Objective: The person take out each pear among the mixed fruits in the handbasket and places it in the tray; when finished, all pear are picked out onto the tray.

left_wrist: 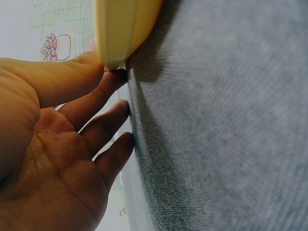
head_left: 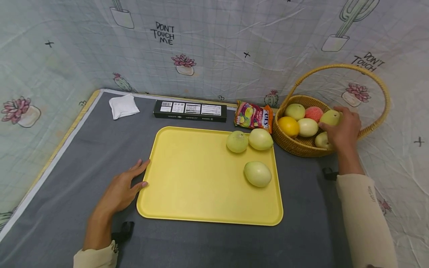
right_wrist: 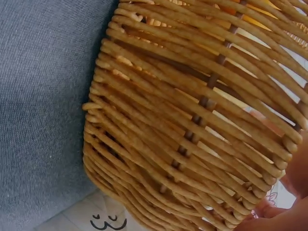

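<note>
My right hand [head_left: 345, 126] reaches into a wicker basket [head_left: 298, 149], its thumb and fingers around a yellow-green fruit [head_left: 330, 117]. Around that fruit lie a pinkish-red fruit [head_left: 314, 113], an orange-yellow fruit [head_left: 289, 126], a pale oval fruit [head_left: 308, 127] and more green ones. The basket's wall mostly hides this hand in the right wrist view. At the left edge of a yellow tray [head_left: 194, 178], my left hand [head_left: 118, 191] touches the rim with thumb and extended fingers. On the tray's right side are a round green fruit [head_left: 237, 142] and two pale oval fruits [head_left: 257, 174].
Behind the tray lie a black box [head_left: 190, 111] with white labels and a colourful snack packet [head_left: 253, 116]. A folded white tissue [head_left: 123, 106] is at the back left. The basket's tall handle [head_left: 385, 96] arches over its fruit. A printed cloth hangs behind the grey tabletop.
</note>
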{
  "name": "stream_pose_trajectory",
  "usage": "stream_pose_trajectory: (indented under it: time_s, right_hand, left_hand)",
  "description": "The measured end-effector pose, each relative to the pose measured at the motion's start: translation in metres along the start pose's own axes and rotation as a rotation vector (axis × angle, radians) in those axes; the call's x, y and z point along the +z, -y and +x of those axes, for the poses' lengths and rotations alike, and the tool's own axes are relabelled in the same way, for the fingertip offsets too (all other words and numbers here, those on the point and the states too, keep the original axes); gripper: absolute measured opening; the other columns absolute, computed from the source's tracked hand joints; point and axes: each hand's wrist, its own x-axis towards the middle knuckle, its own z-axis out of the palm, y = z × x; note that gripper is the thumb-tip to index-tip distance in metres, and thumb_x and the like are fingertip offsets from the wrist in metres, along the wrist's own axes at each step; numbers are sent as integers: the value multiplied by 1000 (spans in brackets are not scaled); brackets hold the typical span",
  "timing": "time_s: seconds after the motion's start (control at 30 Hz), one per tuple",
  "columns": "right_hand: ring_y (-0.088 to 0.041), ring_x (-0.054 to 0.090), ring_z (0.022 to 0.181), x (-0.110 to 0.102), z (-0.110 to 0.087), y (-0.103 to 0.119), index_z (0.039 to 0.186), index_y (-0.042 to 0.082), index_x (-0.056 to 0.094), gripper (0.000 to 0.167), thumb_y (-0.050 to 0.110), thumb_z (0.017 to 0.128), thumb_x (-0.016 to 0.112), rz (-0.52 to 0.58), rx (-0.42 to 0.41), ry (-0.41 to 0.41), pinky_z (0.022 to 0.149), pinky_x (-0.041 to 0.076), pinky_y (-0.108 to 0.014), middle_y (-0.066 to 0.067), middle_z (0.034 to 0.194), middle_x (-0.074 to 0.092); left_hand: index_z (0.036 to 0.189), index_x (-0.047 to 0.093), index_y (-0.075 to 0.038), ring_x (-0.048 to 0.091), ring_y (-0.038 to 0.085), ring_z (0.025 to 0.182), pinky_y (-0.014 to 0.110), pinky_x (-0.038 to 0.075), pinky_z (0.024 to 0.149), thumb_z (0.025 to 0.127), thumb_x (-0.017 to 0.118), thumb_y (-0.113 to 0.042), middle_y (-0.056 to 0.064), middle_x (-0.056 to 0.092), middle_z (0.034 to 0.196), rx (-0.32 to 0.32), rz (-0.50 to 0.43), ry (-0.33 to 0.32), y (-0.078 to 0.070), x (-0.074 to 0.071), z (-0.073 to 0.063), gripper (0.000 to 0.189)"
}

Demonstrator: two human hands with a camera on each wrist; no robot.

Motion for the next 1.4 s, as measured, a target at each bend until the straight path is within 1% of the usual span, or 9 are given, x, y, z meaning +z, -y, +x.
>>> stream_pose_trajectory:
  time_s: [0.27, 0.53, 0.67, 0.77, 0.97, 1.03, 1.2, 1.27, 1.4]
  right_hand:
    - [-49, 35, 149, -2, -6, 5, 160, 13, 48, 73, 22, 95, 81, 30, -3, -27, 127, 23, -61, -30, 157, 43]
    - [-42, 40, 149, -13, -29, 49, 156, 16, 54, 70, 23, 93, 84, 80, -91, -70, 129, 21, -57, -20, 158, 49]
    - [-44, 46, 141, -15, -43, 79, 151, 12, 60, 68, 16, 89, 88, 112, -217, -109, 121, 30, -60, -21, 152, 56]
    - [-43, 51, 134, -15, -53, 101, 146, 9, 64, 66, 12, 86, 91, 138, -320, -134, 106, 40, -57, -24, 147, 59]
    - [-32, 52, 126, -17, -74, 140, 147, 17, 65, 66, 19, 86, 91, 172, -364, -67, 92, 42, -34, -17, 146, 59]
    - [-32, 53, 127, -17, -79, 151, 146, 17, 65, 67, 18, 85, 92, 188, -400, -54, 94, 42, -35, -17, 145, 60]
    - [-36, 57, 126, -10, -93, 177, 143, 13, 68, 65, 15, 83, 94, 244, -507, -17, 100, 50, -50, -20, 140, 61]
    - [-34, 58, 126, -6, -99, 187, 142, 14, 68, 64, 16, 83, 93, 263, -523, 16, 99, 54, -53, -19, 140, 61]
    - [-35, 58, 125, 4, -109, 203, 141, 14, 67, 64, 16, 83, 94, 283, -569, 76, 97, 52, -53, -17, 141, 62]
  left_hand:
    - [168, 35, -16, 32, 57, 154, 75, 35, 116, 97, 75, -6, 29, 29, 170, 0, -3, 5, 0, 0, 1, 81]
    - [168, 35, -15, 32, 57, 154, 75, 34, 116, 96, 75, -5, 30, 30, 169, 0, -4, 3, 0, 1, 1, 82]
    - [167, 36, -15, 32, 57, 154, 75, 35, 116, 97, 75, -5, 30, 30, 169, 2, 0, 1, 1, 1, 0, 82]
    - [167, 36, -15, 32, 57, 154, 75, 35, 116, 97, 75, -5, 30, 30, 169, 1, -1, 3, 1, 1, 0, 81]
    - [168, 35, -16, 31, 57, 154, 75, 34, 117, 98, 75, -6, 29, 29, 170, -4, 0, 8, 0, 1, 1, 81]
    - [168, 35, -15, 32, 57, 154, 75, 34, 117, 98, 75, -6, 30, 29, 170, 1, 2, 10, 0, 1, 1, 81]
    - [167, 35, -14, 31, 58, 153, 76, 34, 116, 97, 74, -5, 31, 29, 169, 13, -1, 9, 2, 1, 0, 81]
    - [168, 35, -14, 31, 58, 154, 76, 34, 116, 97, 74, -5, 31, 29, 169, 14, -2, 8, 2, 1, 0, 81]
    - [168, 34, -15, 31, 58, 154, 76, 34, 116, 97, 74, -5, 31, 29, 170, 16, -1, 8, 2, 1, 0, 82]
